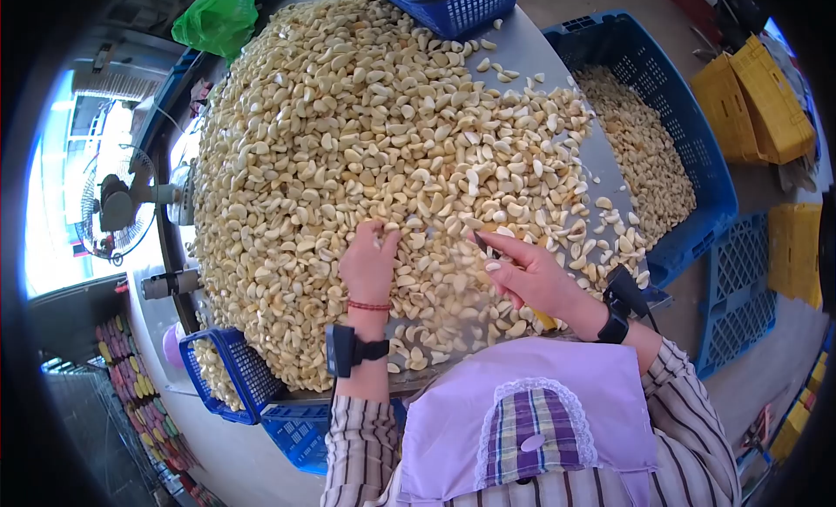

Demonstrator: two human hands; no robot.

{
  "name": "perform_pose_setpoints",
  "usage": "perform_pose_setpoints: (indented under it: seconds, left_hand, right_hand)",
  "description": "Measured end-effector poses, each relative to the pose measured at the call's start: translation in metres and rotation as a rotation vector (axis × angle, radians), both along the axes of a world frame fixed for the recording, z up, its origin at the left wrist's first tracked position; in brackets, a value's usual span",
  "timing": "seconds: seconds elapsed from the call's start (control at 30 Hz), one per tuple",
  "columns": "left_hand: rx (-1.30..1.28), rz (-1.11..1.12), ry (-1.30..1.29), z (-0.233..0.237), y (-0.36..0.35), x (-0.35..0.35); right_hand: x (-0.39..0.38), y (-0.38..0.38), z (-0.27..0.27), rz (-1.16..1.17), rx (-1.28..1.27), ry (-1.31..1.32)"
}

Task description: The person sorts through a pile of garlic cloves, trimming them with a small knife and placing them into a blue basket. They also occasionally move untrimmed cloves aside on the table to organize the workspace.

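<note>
A large heap of pale, curved cashew nuts (322,141) covers the metal table in front of me. My left hand (369,265) is at the near part of the heap, its fingers curled toward the thumb; whatever lies between the fingertips is too small to make out. To its right, my right hand (531,278) grips a small knife (480,242). The dark tip of the knife points up and left past my fingers, and a yellow end shows below my palm. Loose nuts between the hands are blurred.
A big blue crate (710,172) of nuts stands right of the table (601,163). One blue basket (453,10) sits at the far edge, another (252,368) at the near left. A fan (122,198), green bag (218,23) and yellow crates (771,98) surround the table.
</note>
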State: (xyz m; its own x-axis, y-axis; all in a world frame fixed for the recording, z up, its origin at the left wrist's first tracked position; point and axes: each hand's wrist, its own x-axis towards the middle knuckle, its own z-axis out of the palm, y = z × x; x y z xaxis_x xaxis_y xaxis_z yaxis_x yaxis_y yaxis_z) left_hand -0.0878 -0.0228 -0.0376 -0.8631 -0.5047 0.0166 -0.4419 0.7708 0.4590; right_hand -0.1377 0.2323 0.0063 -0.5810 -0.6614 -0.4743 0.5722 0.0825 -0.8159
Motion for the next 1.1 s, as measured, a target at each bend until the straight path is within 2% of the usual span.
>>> perform_pose_setpoints:
  seconds: [0.03, 0.07, 0.17, 0.23, 0.27, 0.33, 0.37, 0.43, 0.47, 0.5, 0.57, 0.7, 0.77, 0.83, 0.9, 0.93, 0.97, 1.0, 1.03, 1.1]
  left_hand:
    - [-0.174, -0.029, -0.185, 0.0, 0.0, -0.002]
    - [-0.177, -0.032, -0.182, 0.0, 0.0, -0.003]
    - [-0.175, -0.089, -0.113, -0.01, 0.003, -0.004]
    - [-0.298, -0.234, 0.157, -0.022, 0.001, -0.005]
    - [-0.299, -0.232, 0.155, -0.023, -0.002, -0.003]
    - [0.952, 0.133, -0.001, -0.012, -0.003, -0.01]
    - [0.955, 0.128, -0.002, -0.005, 0.0, -0.01]
    - [1.721, 0.237, 0.225, 0.02, 0.013, -0.006]
    - [1.86, 0.181, 0.266, 0.02, 0.015, -0.001]
    - [1.858, 0.186, 0.267, 0.023, 0.019, 0.002]
    - [2.107, 0.181, 0.348, 0.032, 0.03, 0.006]
    - [2.207, 0.192, 0.254, 0.03, 0.034, 0.013]
    - [2.183, 0.212, 0.246, 0.031, 0.039, 0.015]
    - [2.301, 0.046, 0.258, 0.027, 0.041, 0.019]
    - [2.34, 0.108, 0.299, 0.027, 0.048, 0.025]
    - [2.379, 0.17, 0.342, 0.026, 0.051, 0.027]
    - [2.38, 0.167, 0.342, 0.031, 0.055, 0.025]
    - [2.281, 0.23, 0.288, 0.04, 0.059, 0.022]
    - [2.181, 0.289, 0.235, 0.049, 0.063, 0.019]
    - [2.175, 0.317, 0.239, 0.062, 0.072, 0.013]
  right_hand:
    - [-0.001, 0.0, 0.001, 0.001, -0.004, 0.002]
    - [-0.002, 0.001, 0.002, 0.008, 0.009, 0.002]
    - [-0.004, 0.004, 0.003, 0.006, 0.015, -0.009]
    - [-0.002, 0.005, 0.001, 0.003, 0.006, -0.02]
    - [-0.001, 0.004, -0.002, 0.017, 0.021, -0.018]
    - [-0.002, 0.005, -0.003, 0.024, 0.038, -0.011]
    - [-0.002, 0.004, -0.002, -0.011, 0.018, 0.006]
    - [-0.003, 0.005, 0.001, -0.044, -0.001, 0.023]
    - [-0.006, 0.005, 0.005, -0.031, 0.008, -0.007]
    - [-0.006, 0.004, 0.006, -0.017, 0.017, -0.039]
    - [-0.003, 0.003, 0.002, -0.004, 0.03, -0.007]
    - [-0.001, 0.001, 0.008, -0.009, 0.007, 0.138]
    - [-0.004, 0.004, 0.011, 0.015, 0.018, 0.096]
    - [-0.006, 0.005, 0.01, 0.039, 0.026, 0.053]
    - [-0.006, 0.004, 0.0, -0.082, 0.15, 0.328]
    - [-0.006, 0.004, -0.011, -0.082, 0.15, 0.329]
    - [-0.006, 0.006, -0.023, -0.136, 0.204, 0.518]
    - [-0.007, 0.007, -0.029, -0.19, 0.257, 0.709]
    - [-0.009, 0.008, -0.024, -0.192, 0.259, 0.714]
    - [-0.013, 0.011, -0.007, -0.217, 0.339, 0.895]
